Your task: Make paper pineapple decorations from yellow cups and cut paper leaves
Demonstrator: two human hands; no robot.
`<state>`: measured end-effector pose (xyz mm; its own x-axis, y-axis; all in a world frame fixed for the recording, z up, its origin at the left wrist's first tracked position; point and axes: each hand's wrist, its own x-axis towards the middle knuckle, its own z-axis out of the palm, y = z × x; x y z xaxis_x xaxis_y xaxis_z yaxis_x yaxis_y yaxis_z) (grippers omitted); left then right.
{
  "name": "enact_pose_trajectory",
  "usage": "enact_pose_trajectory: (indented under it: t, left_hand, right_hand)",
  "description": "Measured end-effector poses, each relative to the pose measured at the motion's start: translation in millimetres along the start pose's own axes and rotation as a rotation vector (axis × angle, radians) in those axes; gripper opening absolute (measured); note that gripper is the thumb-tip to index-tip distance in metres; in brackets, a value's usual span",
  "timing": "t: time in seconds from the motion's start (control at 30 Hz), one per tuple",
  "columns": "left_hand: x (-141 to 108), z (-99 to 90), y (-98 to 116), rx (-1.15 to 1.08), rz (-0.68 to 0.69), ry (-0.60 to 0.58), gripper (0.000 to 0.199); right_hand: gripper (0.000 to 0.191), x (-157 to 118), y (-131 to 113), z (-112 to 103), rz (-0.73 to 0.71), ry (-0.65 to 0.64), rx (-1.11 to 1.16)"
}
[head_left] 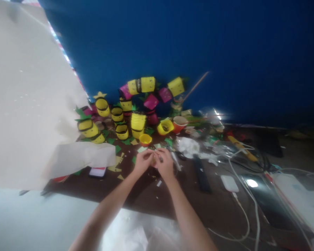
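Over the dark table, my left hand (pixel 143 161) and my right hand (pixel 164 162) meet with fingertips pinched together. Between them is something small and pale; blur and my fingers hide what it is. A dark spot shows by my right fingers, too small to name. Just beyond my hands sits a small yellow-orange cup (pixel 145 139). Scraps of green paper (pixel 117 149) and pale yellow paper (pixel 115 166) lie to the left of my hands. A small white strip (pixel 159 183) rests on the table below my right hand.
Several yellow paper cups (pixel 138 124) and magenta cups (pixel 151 101) crowd the back by the blue wall (pixel 172 38). A phone (pixel 97 172) and white sheet (pixel 86 153) lie left. Right are a black bar (pixel 201 174), white cables (pixel 255 205), a dark tablet-like slab (pixel 270 202) and crumpled plastic (pixel 188 147).
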<state>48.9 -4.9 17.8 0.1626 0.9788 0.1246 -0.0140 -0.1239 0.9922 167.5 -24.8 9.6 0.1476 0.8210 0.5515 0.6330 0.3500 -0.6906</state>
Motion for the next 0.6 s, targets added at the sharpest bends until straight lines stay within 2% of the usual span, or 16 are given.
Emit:
enact_pose_trajectory:
  t: [0.2, 0.6]
  left_hand:
    - [-0.4, -0.6, 2.2, 0.164, 0.139, 0.016, 0.015]
    - [0.2, -5.9, 1.5, 0.352, 0.298, -0.042, 0.018]
  right_hand:
    - [0.022, -1.1, 3.3, 0.1, -0.022, -0.031, -0.024]
    - [0.025, -0.4, 4.0, -2.5, -0.029, -0.066, -0.028]
